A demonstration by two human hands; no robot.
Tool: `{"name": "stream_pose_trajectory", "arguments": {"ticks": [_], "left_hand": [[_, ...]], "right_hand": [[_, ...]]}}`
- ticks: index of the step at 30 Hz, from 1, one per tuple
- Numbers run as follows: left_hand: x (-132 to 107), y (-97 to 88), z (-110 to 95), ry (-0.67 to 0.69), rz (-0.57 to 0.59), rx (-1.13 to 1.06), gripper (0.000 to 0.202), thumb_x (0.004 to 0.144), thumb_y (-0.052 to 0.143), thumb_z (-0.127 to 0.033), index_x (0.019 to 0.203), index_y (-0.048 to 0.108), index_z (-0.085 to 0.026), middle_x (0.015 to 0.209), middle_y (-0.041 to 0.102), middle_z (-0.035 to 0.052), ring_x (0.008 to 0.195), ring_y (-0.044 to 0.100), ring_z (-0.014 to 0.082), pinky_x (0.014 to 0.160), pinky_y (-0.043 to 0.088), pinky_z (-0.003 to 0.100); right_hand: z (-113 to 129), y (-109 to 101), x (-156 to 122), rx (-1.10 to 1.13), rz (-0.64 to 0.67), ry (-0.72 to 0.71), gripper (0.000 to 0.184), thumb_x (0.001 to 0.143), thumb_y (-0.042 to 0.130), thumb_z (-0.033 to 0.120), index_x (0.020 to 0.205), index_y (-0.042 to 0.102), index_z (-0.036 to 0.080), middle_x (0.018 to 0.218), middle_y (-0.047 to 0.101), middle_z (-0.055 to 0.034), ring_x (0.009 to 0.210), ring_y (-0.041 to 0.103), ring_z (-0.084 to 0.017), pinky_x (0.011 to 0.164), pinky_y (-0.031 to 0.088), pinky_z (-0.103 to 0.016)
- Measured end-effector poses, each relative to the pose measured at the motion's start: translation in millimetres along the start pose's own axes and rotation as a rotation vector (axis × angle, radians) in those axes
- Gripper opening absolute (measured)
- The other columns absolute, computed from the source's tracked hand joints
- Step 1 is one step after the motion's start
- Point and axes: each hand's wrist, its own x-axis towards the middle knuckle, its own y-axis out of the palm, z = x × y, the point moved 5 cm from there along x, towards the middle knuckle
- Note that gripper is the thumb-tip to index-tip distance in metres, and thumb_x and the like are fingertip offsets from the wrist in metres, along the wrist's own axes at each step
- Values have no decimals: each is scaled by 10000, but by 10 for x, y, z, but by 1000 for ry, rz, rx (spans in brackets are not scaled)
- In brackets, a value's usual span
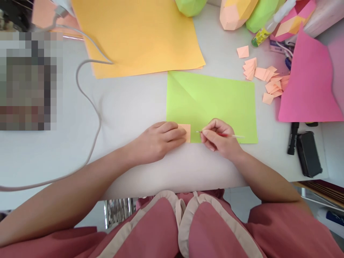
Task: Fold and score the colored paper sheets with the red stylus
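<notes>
My left hand point(168, 138) lies flat, fingers stretched out, over a small peach paper piece point(188, 133). Only the right end of that piece shows past the fingertips. Under it is a light green sheet of paper point(209, 96) with a diagonal crease running from its top left corner. In my right hand point(218, 137) is a thin pen point(238, 136) with a reddish grip and a pale barrel, pinched near its tip. The tip points left, a short way from the peach piece; whether it touches the green sheet I cannot tell.
Orange sheets point(142, 39) lie at the back, crossed by a grey cable point(98, 118). Folded peach pieces point(272, 86) are heaped at the right, near a glue tube point(260, 37), faceted paper shapes point(236, 12) and a pink sheet point(309, 82). A black phone point(309, 154) and marker point(292, 138) lie front right.
</notes>
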Motion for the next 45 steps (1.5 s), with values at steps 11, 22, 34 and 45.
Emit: {"name": "stream_pose_trajectory", "arguments": {"ticks": [11,22,34,45], "left_hand": [[-45,-8,-12,-13,-10,-62,409,935,391,-73,1315,509,-168,1294,630,103,1238,539,231,998,472,416],[430,273,-61,-239,53,-486,742,804,309,3,1515,167,-149,1400,526,167,1285,523,228,1002,493,427],[438,310,200,-467,-311,-651,262,892,475,-228,1047,664,-133,1060,683,141,1017,641,209,914,522,409],[461,300,-18,-101,-36,-227,311,888,476,-76,970,728,-240,1313,596,85,1256,458,255,1010,450,463]], "right_hand": [[239,-318,95,-706,10,-562,289,951,484,425,1044,650,207,1210,669,-116,1238,566,-214,1061,452,-406],[197,-408,201,-663,74,-541,270,935,493,374,1073,649,201,1211,668,-113,1207,583,-195,1028,467,-401],[79,-433,-65,-866,179,-817,209,942,501,305,1004,670,198,1255,651,-135,1301,509,-222,1046,473,-465],[73,-287,-245,-1094,92,-790,166,936,520,234,972,680,210,1291,632,-112,1320,490,-250,1095,418,-505]]}}
